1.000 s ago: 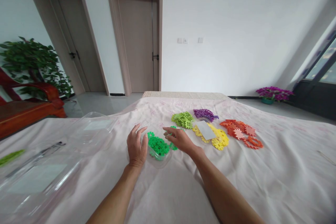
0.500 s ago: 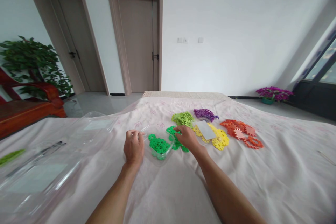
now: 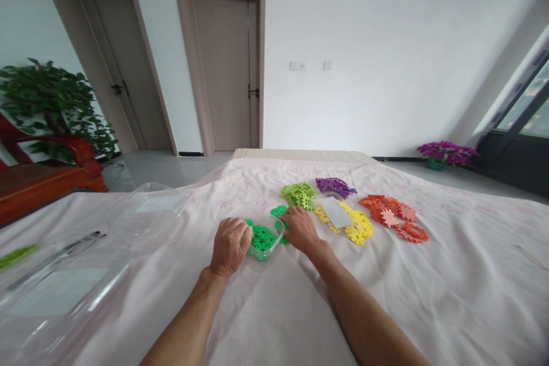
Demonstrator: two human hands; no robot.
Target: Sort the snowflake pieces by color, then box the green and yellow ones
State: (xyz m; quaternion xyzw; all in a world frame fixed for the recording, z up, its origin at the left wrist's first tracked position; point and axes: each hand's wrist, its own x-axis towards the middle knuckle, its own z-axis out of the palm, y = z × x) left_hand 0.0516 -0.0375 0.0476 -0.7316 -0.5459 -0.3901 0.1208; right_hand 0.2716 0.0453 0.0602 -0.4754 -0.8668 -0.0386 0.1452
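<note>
A clear plastic container (image 3: 263,254) holds a pile of green notched plastic discs (image 3: 262,237). My left hand (image 3: 231,246) is curled over the container's left side, its fingertips at the green discs inside; what they grip, if anything, is hidden. At the container's right wall my right hand (image 3: 301,230) is closed on loose green discs (image 3: 278,211) that lie outside on the cloth. Its palm covers part of that small heap.
Beyond my right hand lie light green pieces (image 3: 298,195), purple pieces (image 3: 334,186), yellow discs (image 3: 360,229) partly under a labelled clear lid (image 3: 337,213), and orange pieces (image 3: 388,209). Clear containers (image 3: 150,209) stand at the left on the pinkish tablecloth (image 3: 266,309).
My left hand has moved right, from the container's left rim to over its left side and the discs within. My right hand has come down and closer to the container's right wall, its fingers curling.
</note>
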